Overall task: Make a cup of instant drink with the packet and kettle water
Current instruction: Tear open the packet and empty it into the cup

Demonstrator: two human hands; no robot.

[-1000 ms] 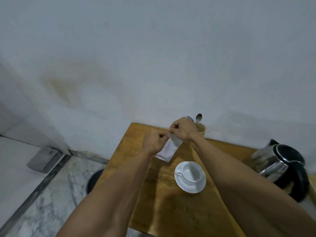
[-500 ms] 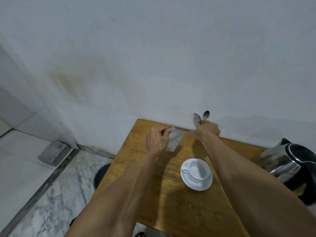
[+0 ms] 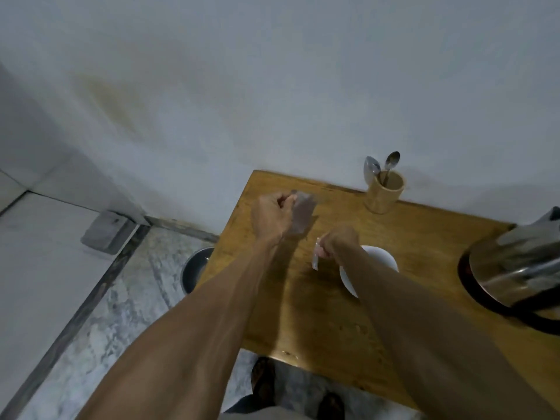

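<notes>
packet blurred, pinched in left hand fingers, mid-frame over bench | torn white strip gripped in right hand, just lower right of packet | saucer partly hidden under right forearm | kettle at right edge | spoon holder near wall, upper right

spoons: 2 | kettle: 1 | holder: 1 | saucer: 1
</notes>
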